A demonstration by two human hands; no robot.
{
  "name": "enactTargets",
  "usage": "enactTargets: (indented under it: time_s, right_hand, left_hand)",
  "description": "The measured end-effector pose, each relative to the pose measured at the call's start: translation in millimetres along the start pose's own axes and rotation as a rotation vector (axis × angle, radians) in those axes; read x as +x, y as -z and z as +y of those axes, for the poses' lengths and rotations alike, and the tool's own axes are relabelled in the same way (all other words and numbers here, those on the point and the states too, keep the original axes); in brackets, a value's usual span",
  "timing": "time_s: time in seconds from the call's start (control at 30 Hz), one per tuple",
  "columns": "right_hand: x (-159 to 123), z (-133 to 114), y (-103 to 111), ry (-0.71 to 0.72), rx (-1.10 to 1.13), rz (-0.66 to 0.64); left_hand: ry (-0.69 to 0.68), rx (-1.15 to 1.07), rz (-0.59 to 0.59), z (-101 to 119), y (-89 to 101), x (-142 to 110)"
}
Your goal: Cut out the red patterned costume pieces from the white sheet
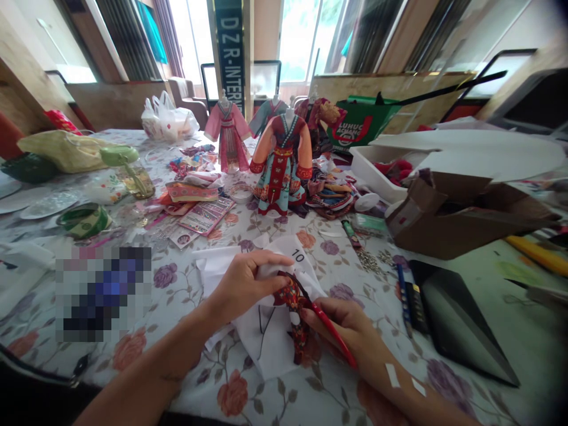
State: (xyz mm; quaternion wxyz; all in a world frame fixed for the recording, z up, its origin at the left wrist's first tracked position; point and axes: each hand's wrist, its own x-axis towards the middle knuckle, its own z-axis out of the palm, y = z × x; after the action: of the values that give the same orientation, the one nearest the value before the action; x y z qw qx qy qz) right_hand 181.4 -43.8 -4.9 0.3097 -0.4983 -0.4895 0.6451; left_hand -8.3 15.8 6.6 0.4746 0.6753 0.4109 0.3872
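My left hand (251,278) pinches the upper end of a small red patterned fabric piece (298,343), which has a dark edge and a white spot on it. In my right hand (344,322) lies a slim red-handled tool (333,332); its exact kind cannot be made out. The right fingertips touch the fabric's side. Beneath both hands is a crumpled white paper sheet (266,349) with the number 10 and dark lines drawn on it.
Small dressed figures (284,160) stand beyond my hands, beside fabric heaps (331,189). A cardboard box (444,219), a white bin (377,171) and a dark tablet (461,319) are on the right. Leftward are a green tape roll (84,220) and a glass bottle (138,177).
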Motion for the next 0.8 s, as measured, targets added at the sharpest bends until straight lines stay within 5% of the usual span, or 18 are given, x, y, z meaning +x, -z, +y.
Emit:
enactTargets:
  time_s: [0.8]
  right_hand:
    - [1.9,0.5,2.3,0.019,-0.012,0.018]
  left_hand:
    - [-0.025,-0.027,0.016,-1.7,0.4,1.3]
